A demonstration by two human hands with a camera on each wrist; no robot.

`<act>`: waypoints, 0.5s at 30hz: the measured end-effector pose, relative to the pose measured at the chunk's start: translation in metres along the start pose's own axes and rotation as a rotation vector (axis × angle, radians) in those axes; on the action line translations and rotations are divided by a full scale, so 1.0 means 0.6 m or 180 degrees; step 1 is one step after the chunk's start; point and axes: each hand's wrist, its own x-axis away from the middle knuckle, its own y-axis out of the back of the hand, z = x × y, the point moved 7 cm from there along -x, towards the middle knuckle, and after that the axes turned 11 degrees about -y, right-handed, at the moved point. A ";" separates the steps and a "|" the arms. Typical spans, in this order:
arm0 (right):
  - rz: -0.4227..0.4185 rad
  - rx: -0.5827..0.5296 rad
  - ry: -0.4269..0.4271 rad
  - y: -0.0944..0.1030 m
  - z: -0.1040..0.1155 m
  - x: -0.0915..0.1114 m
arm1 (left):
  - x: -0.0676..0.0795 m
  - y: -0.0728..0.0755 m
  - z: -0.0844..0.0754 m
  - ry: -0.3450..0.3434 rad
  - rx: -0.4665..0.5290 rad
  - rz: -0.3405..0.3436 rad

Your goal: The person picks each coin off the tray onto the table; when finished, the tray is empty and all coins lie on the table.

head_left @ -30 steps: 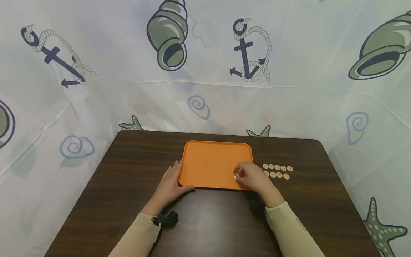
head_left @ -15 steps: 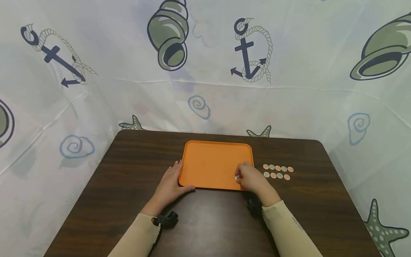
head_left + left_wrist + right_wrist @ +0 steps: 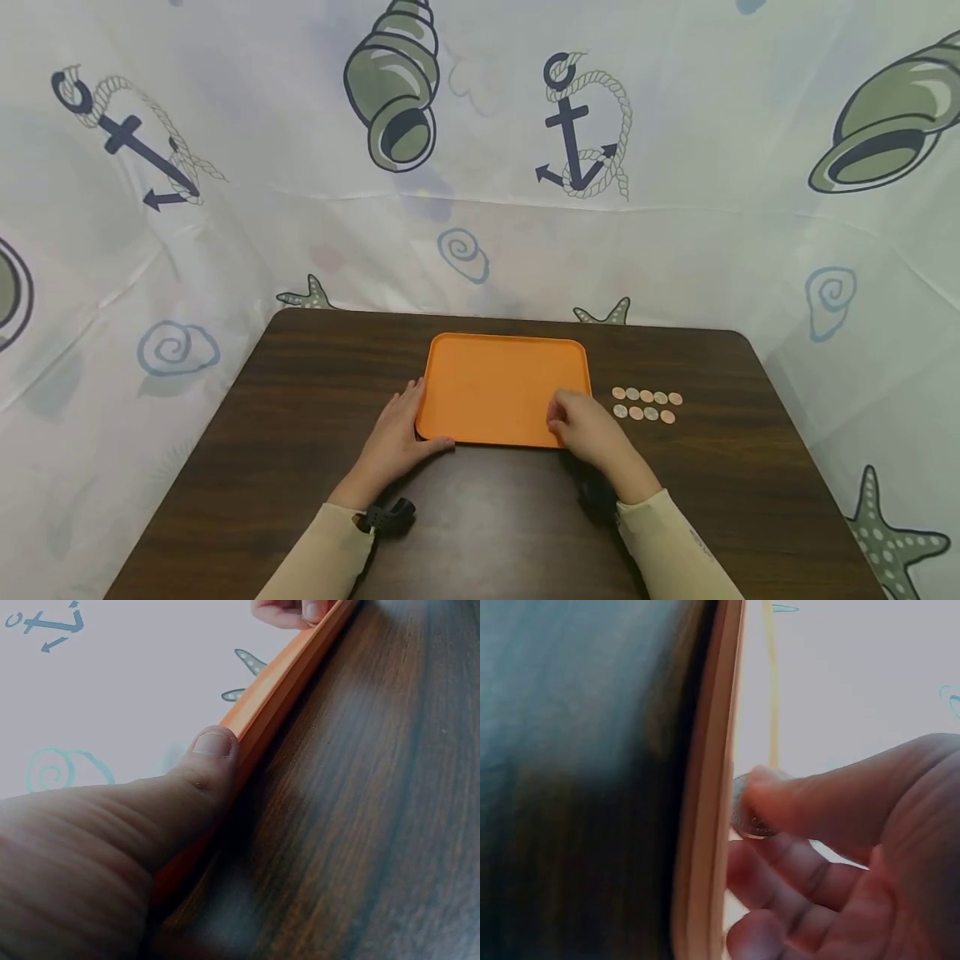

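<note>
An orange tray point(image 3: 502, 392) lies on the dark wooden table. My left hand point(image 3: 393, 433) rests at its front left corner, fingers straight along the left side and thumb point(image 3: 210, 750) against the front rim. Over the tray's front right corner, my right hand point(image 3: 588, 427) pinches a coin point(image 3: 751, 814) between thumb and fingers. In the right wrist view the coin stands on edge just behind the tray's rim point(image 3: 709, 825); the head view hides it behind the fingers. The left wrist view catches the right fingertips point(image 3: 315, 609) at the far end of the tray.
To the right of the tray, several copper and silver coins point(image 3: 647, 396) lie flat in two rows. A patterned cloth point(image 3: 495, 250) hangs behind the table point(image 3: 712, 500) and along its sides. Each wrist wears a dark camera mount, such as the left one point(image 3: 390, 517).
My right hand has turned and shifted slightly, so the silvery coin that showed at its fingertips is hidden in the head view. My left hand stays at the tray. The head view tilted slightly.
</note>
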 end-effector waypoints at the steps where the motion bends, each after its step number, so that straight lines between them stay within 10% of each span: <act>1: -0.0053 -0.0079 -0.0009 0.004 -0.003 0.004 | 0.001 -0.002 0.001 0.0011 0.0003 0.0007; 8: -0.0571 -0.0887 -0.0261 0.061 -0.056 0.037 | -0.002 -0.004 0.000 -0.0021 -0.0009 0.0002; 15: -0.1075 -0.2106 -0.0800 0.126 -0.184 0.072 | 0.002 0.002 -0.002 -0.0032 -0.0006 -0.0030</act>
